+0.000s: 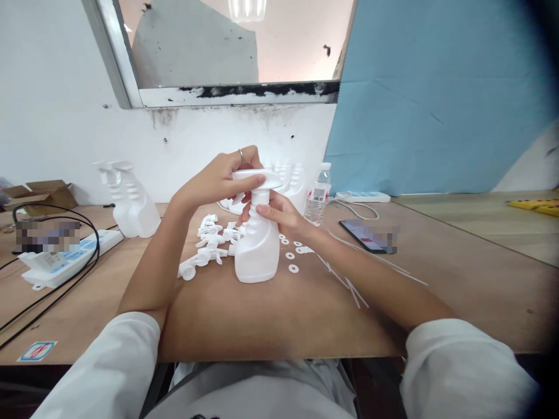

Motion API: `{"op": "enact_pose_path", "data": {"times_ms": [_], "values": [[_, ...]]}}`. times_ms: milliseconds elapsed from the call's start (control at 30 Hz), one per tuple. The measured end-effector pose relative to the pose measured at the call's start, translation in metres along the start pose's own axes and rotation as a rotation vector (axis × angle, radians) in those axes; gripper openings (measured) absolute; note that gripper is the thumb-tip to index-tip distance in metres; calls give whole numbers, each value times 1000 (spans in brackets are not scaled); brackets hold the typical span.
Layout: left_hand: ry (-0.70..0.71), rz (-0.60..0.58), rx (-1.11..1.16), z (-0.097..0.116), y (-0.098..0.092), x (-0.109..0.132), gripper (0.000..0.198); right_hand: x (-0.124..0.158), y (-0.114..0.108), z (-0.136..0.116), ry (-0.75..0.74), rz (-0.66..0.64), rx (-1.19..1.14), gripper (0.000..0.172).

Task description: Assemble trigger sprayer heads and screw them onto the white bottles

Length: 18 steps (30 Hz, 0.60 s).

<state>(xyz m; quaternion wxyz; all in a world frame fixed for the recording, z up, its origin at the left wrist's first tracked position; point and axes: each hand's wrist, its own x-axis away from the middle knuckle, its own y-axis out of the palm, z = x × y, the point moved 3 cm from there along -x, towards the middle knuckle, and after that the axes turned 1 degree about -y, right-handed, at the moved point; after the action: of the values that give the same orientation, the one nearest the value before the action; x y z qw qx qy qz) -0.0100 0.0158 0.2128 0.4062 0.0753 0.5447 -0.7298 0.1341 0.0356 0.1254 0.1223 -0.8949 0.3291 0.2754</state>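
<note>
Spray bottle [257, 259] upright at table [209, 331] centre. Right hand [282, 212] wrapped round neck, likely steadying; left hand [238, 174] fingers closed over spray head [273, 180], apparently for purchase. Loose trigger heads [209, 238], washers [290, 269] flanking, seemingly for easy reach. Capped bottles [135, 212] farther left.

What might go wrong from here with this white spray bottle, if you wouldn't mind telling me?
The right hand's grip around the bottle's neck might slip if the left hand twists the spray head.
The loose white rings lie close beside the bottle, so a bump could scatter them.
The thin white tubes lie near the right forearm, which might sweep them aside.
</note>
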Motion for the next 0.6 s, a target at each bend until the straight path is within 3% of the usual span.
{"op": "enact_pose_path", "data": {"times_ms": [100, 267, 367, 500, 600], "values": [[-13, -19, 8, -1, 0, 0, 19, 1, 5, 3, 7, 5, -82, 40], [-37, -14, -9, -3, -2, 0, 19, 1, 10, 5, 1, 133, -89, 36], [-39, -13, -10, -4, -2, -1, 20, 0, 13, 3, -19, 116, -129, 37], [-20, -10, -12, -3, -1, -1, 22, 1, 12, 2, -29, 192, -28, 41], [-2, -8, -31, -2, 0, -1, 23, 1, 14, 2, -17, 178, -30, 40]]}}
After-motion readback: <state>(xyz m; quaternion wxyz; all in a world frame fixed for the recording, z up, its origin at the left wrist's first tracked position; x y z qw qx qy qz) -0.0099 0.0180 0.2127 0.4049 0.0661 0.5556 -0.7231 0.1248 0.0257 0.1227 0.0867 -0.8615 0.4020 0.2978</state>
